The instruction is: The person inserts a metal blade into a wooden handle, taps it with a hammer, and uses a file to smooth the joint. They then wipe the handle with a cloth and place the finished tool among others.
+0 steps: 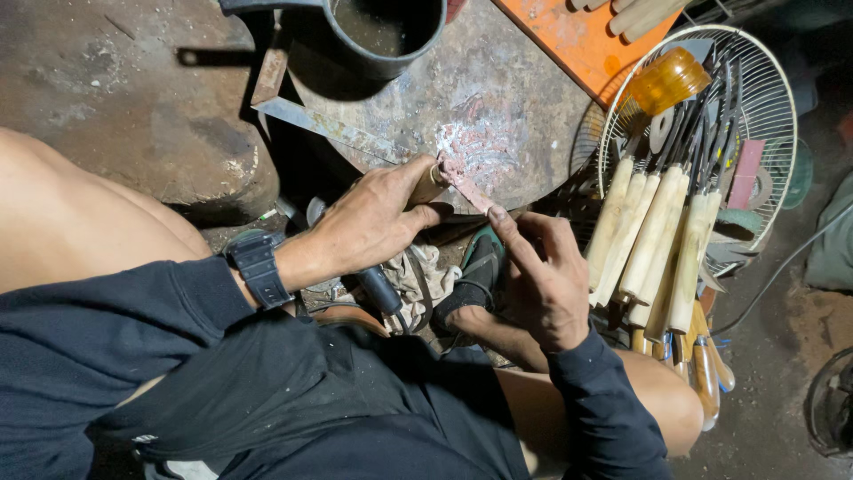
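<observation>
Left hand [373,222] clenched the wooden handle [429,185] on the round stone [498,98]; right hand [538,276], unclenched, touched the pinkish blade [466,184] with one fingertip.

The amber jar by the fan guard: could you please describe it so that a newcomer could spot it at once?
Start at the round white wire fan guard on the right, which holds a row of pale wooden-handled knives. At the guard's upper left rim, just above those handles, lies the jar, tilted. It is the only glowing, translucent orange thing there.

Dark navy long sleeves [107,329], black wristwatch [258,267], black shorts [355,400].
</observation>
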